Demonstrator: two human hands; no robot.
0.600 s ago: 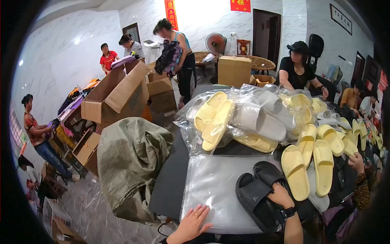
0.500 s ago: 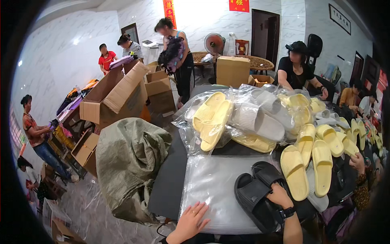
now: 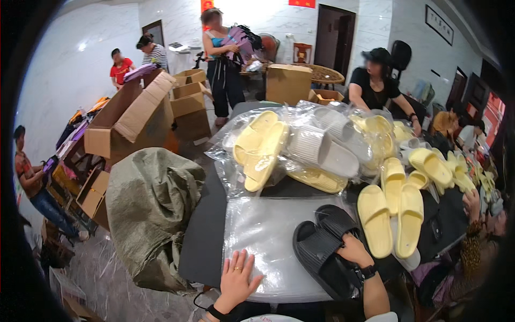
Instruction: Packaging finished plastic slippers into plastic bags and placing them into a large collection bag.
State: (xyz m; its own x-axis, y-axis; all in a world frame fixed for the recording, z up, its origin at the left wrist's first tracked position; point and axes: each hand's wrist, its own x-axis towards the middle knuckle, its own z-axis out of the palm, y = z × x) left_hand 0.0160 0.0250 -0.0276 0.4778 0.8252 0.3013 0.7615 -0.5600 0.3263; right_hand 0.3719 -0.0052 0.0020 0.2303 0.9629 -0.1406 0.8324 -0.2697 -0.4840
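Observation:
My left hand [image 3: 240, 275] lies flat with fingers spread on the left front part of a stack of clear plastic bags [image 3: 257, 220]. On the right part of that stack rests a pair of black slides [image 3: 314, 252], side by side with toes pointing away. My right hand [image 3: 355, 251] grips the right-hand slide, its fingers tucked under the strap and partly hidden. Just right of it stand loose yellow slides [image 3: 374, 220]. Behind the stack is a heap of yellow and grey slides [image 3: 263, 147] in clear bags.
A green woven sack [image 3: 153, 214] bulges at the table's left edge. Cardboard boxes [image 3: 126, 118] stand beyond it. A co-worker in a black cap [image 3: 378, 86] is across the table; another co-worker's hand [image 3: 471, 203] is at the right by more yellow slides.
The whole view has shifted, so things appear further left. A standing person at the back has turned with a dark and purple bundle. My hands keep their places on the bags and slides.

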